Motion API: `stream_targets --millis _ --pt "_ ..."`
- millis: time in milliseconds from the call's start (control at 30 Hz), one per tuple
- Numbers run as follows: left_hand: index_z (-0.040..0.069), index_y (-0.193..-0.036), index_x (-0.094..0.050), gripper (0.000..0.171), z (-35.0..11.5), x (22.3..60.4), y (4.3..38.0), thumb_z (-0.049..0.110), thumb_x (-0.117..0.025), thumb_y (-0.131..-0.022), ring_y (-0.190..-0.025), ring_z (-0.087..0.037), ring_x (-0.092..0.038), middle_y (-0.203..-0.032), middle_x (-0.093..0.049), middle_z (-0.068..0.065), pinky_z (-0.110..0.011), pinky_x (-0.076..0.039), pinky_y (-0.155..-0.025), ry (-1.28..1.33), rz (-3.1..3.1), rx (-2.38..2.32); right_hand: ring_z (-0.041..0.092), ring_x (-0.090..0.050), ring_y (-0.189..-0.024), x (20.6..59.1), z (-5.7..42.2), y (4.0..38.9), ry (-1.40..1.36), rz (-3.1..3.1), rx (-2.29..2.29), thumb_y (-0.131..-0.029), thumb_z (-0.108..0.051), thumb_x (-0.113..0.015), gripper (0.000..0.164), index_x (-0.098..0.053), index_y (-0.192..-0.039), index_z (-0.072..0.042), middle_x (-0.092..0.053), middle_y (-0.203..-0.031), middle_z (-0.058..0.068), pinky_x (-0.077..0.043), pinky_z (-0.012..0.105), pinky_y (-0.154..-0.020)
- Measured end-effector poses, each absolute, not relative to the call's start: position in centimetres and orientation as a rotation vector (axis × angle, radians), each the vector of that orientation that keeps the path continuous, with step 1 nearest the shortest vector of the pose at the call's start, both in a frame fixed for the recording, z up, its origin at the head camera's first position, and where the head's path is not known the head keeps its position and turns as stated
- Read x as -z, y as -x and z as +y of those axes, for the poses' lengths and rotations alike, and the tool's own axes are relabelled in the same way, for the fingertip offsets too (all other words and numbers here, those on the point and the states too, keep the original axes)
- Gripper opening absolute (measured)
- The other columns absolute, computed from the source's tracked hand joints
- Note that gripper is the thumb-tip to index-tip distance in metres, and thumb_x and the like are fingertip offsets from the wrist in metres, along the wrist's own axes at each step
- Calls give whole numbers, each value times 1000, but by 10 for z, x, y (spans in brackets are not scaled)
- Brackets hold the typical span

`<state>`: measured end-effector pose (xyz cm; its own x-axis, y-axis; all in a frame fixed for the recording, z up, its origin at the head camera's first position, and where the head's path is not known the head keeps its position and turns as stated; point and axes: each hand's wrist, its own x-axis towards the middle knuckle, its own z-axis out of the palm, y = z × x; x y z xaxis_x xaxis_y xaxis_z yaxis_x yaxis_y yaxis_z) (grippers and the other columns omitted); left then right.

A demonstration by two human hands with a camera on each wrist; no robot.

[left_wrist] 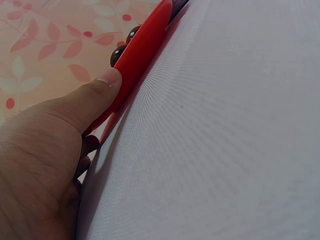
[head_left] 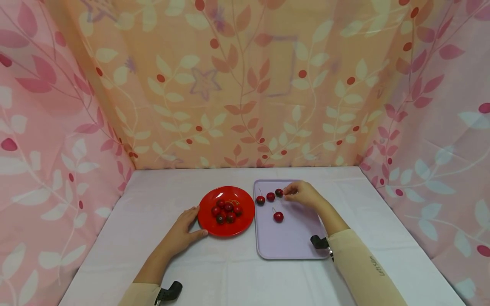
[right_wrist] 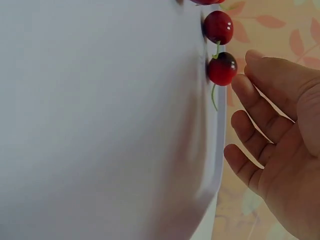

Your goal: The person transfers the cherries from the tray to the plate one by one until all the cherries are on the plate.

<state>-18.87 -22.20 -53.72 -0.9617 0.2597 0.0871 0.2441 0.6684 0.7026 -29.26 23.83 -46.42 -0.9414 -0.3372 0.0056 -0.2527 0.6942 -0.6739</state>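
A red plate [head_left: 245, 221] holds several dark red cherries [head_left: 228, 206], some with stems. My left hand [head_left: 183, 231] holds its left side, with the thumb against the near rim and the fingers at the left rim; part of the fingers is hidden in the left wrist view. To the right, a pale purple tray [head_left: 291, 242] carries several cherries. My right hand [head_left: 304, 195] is over its far side, thumb and fingers loosely bent beside the rightmost cherry [right_wrist: 222, 69]. A small gap shows between fingertips and that cherry in the right wrist view.
Plate and tray stand side by side on a white-covered table [head_left: 229, 276]. Another cherry [head_left: 278, 217] lies nearer me on the tray. Floral curtains [head_left: 245, 106] close off the back and both sides. A black wrist device [head_left: 319, 242] hangs over the tray's right edge.
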Motion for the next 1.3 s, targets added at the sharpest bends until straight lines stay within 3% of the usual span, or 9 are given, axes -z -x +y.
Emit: stream_targets --millis 600,867,1300 --pt "18 -162 -33 97 -222 537 189 54 -79 -84 -155 -42 -21 -166 -33 -12 -66 -22 -121 -419 2846 -1197 11 -64 -86 487 236 301 487 2773 1028 -87 -15 -82 11 -79 -96 -9 -76 -93 1 -53 26 -80" --pt "18 -162 -33 96 -221 536 189 53 -79 -85 -155 -40 -21 -166 -33 -11 -65 -22 -121 -424 2844 -1200 14 -64 -88 491 231 298 409 2799 1021 -87 -18 -83 11 -80 -93 -10 -76 -91 0 -54 30 -83" --pt "19 -162 -32 98 -220 536 189 54 -79 -84 -155 -40 -21 -167 -32 -10 -65 -23 -121 -399 2841 -1193 13 -59 -79 490 225 298 384 2848 962 -86 -21 -84 9 -78 -87 -14 -73 -82 -5 -49 28 -75"
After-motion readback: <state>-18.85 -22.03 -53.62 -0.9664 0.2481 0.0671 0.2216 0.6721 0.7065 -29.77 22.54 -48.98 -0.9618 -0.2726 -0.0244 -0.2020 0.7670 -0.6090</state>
